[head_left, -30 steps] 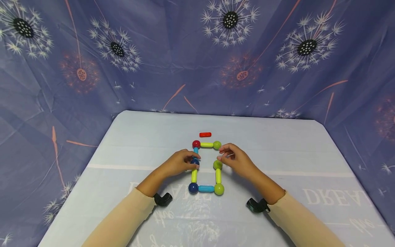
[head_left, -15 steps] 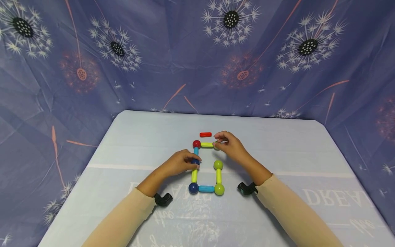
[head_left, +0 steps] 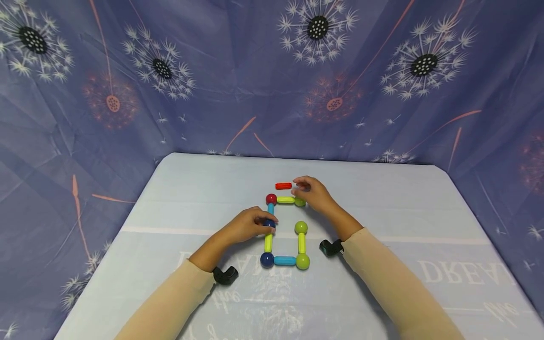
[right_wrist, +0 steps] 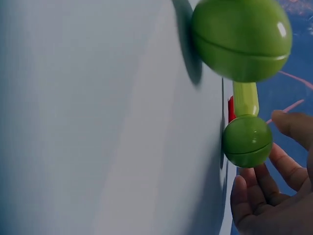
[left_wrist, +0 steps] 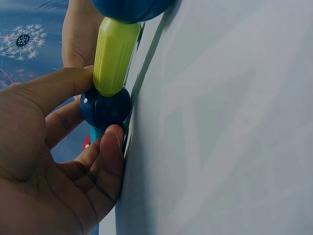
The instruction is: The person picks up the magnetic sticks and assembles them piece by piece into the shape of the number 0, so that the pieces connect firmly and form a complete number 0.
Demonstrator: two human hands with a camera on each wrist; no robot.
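Observation:
On the table lies a figure of balls and rods. My left hand (head_left: 248,224) holds its middle dark blue ball (left_wrist: 105,110), the thumb by the end of a yellow-green rod (left_wrist: 115,56) and the fingers curled round from the other side. My right hand (head_left: 314,192), fingers loosely bent, hovers at the far green ball (head_left: 300,202), just right of a loose red rod (head_left: 283,186). In the right wrist view there is a gap between thumb and fingers, with that ball beside them. A red ball (head_left: 271,199) marks the figure's far left corner.
A gap separates the far green ball from another green ball (head_left: 301,227) on the figure's right side. A dark blue ball (head_left: 267,260), a light blue rod (head_left: 285,260) and a green ball (head_left: 302,261) form its near side. A patterned curtain (head_left: 255,71) hangs behind the table.
My right hand has moved away from me and slightly left, from beside the gap between the green balls to beside the red rod. The left hand stays at the dark blue ball.

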